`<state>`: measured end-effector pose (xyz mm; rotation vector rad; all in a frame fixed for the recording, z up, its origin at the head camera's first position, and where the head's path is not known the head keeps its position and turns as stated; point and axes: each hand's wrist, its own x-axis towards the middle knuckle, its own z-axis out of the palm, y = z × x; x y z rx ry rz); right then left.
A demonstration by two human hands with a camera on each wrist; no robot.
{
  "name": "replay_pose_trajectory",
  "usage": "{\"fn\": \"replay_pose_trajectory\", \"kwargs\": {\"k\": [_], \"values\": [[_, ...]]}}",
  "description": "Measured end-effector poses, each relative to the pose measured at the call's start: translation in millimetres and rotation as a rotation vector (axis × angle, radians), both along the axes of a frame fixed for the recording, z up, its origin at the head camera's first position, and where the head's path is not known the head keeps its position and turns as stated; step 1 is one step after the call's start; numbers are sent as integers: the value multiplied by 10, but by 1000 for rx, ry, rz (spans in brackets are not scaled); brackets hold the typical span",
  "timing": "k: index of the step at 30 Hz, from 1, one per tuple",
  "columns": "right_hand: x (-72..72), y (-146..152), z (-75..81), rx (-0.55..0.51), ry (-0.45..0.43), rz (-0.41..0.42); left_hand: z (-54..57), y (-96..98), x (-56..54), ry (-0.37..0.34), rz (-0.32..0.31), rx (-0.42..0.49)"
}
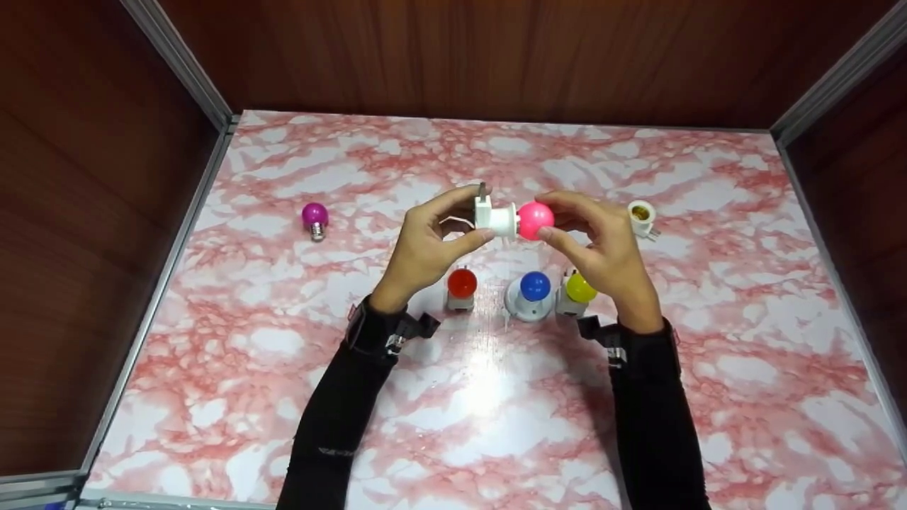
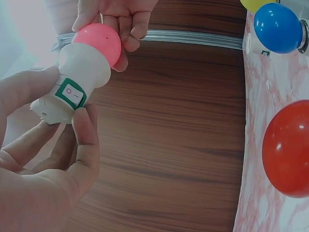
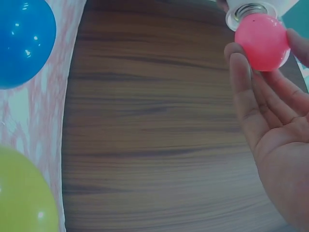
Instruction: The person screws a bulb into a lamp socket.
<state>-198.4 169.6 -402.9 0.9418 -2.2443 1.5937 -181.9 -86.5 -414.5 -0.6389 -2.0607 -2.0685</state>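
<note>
Above the table, my left hand grips a white plug-in lamp socket by its body, thumb on the near side. In the left wrist view a switch framed in green shows on the socket's side. My right hand pinches a pink light bulb between thumb and fingers. The bulb's base points into the socket's mouth; in the right wrist view part of the metal thread shows at the rim. How deep the base sits is hidden.
Nearer me stand a red bulb, a blue bulb and a yellow bulb, each on a white socket. A purple bulb lies at the left; a bulbless white socket lies right. Brown panels wall the table.
</note>
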Motion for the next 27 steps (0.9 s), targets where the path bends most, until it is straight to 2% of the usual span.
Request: {"fn": "replay_pose_trajectory", "kwargs": {"k": [6, 11, 20, 27], "values": [[9, -26, -1, 45, -44, -54, -15, 6, -5, 30, 4, 1], [16, -22, 14, 68, -25, -67, -5, 4, 4, 10, 13, 2], [-1, 18, 31, -60, 73, 60, 23, 8, 18, -43, 10, 27], [-7, 47, 35, -31, 121, 76, 24, 12, 20, -60, -3, 32]]}}
